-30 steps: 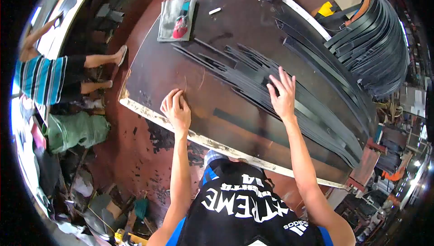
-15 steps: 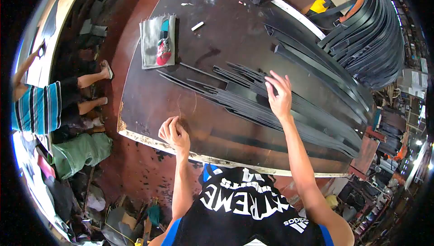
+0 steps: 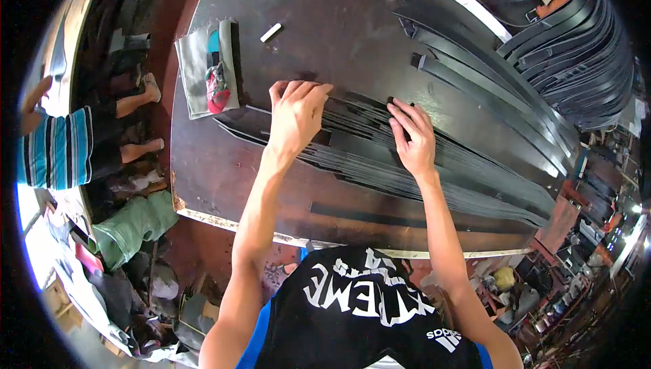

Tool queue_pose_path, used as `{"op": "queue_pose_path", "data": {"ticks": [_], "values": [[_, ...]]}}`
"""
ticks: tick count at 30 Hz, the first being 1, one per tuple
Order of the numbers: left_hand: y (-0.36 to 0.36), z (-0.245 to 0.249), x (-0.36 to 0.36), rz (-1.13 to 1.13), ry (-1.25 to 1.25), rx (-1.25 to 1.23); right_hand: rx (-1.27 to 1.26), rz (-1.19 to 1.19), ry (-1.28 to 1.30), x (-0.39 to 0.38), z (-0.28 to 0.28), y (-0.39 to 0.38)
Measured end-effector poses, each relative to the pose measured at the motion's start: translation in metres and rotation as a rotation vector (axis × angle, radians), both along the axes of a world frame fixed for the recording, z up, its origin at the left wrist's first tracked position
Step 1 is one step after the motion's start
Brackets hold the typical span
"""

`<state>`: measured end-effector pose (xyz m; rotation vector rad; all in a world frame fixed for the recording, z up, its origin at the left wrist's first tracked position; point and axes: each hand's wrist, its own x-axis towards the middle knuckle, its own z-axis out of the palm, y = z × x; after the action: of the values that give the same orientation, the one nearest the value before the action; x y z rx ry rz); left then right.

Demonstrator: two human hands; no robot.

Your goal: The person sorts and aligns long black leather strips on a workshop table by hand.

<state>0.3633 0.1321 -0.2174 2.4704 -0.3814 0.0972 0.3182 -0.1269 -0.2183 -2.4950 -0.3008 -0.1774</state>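
Covering black strips (image 3: 380,145), 2 hands (image 3: 296,112) hover; white chalk (image 3: 270,32) lies beyond.

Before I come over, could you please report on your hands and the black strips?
Left hand at the black strips, near their left ends, grip unclear. Right hand over the strips, fingers slightly spread. Folded cloth just past those ends.

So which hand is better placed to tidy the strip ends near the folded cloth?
Probably the left hand: it is nearer those ends, while the right hand is farther along the dark strips.
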Motion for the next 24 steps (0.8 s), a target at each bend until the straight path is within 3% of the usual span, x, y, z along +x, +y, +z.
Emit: {"op": "queue_pose_path", "data": {"ticks": [13,17,22,24], "values": [[0.014,0.019,-0.055,0.179,-0.071,-0.099,-0.011,0.042,-0.068,-0.005,-0.001,-0.003],[-0.011,0.023,-0.088,0.254,0.220,-0.185,-0.081,0.043,-0.086,-0.017,0.003,-0.007],[-0.036,0.018,-0.099,0.315,0.089,-0.061,-0.187,-0.069,-0.146,-0.040,0.002,-0.019],[-0.040,0.033,-0.100,0.293,0.108,0.076,-0.195,-0.085,-0.010,-0.048,0.029,-0.019]]}}
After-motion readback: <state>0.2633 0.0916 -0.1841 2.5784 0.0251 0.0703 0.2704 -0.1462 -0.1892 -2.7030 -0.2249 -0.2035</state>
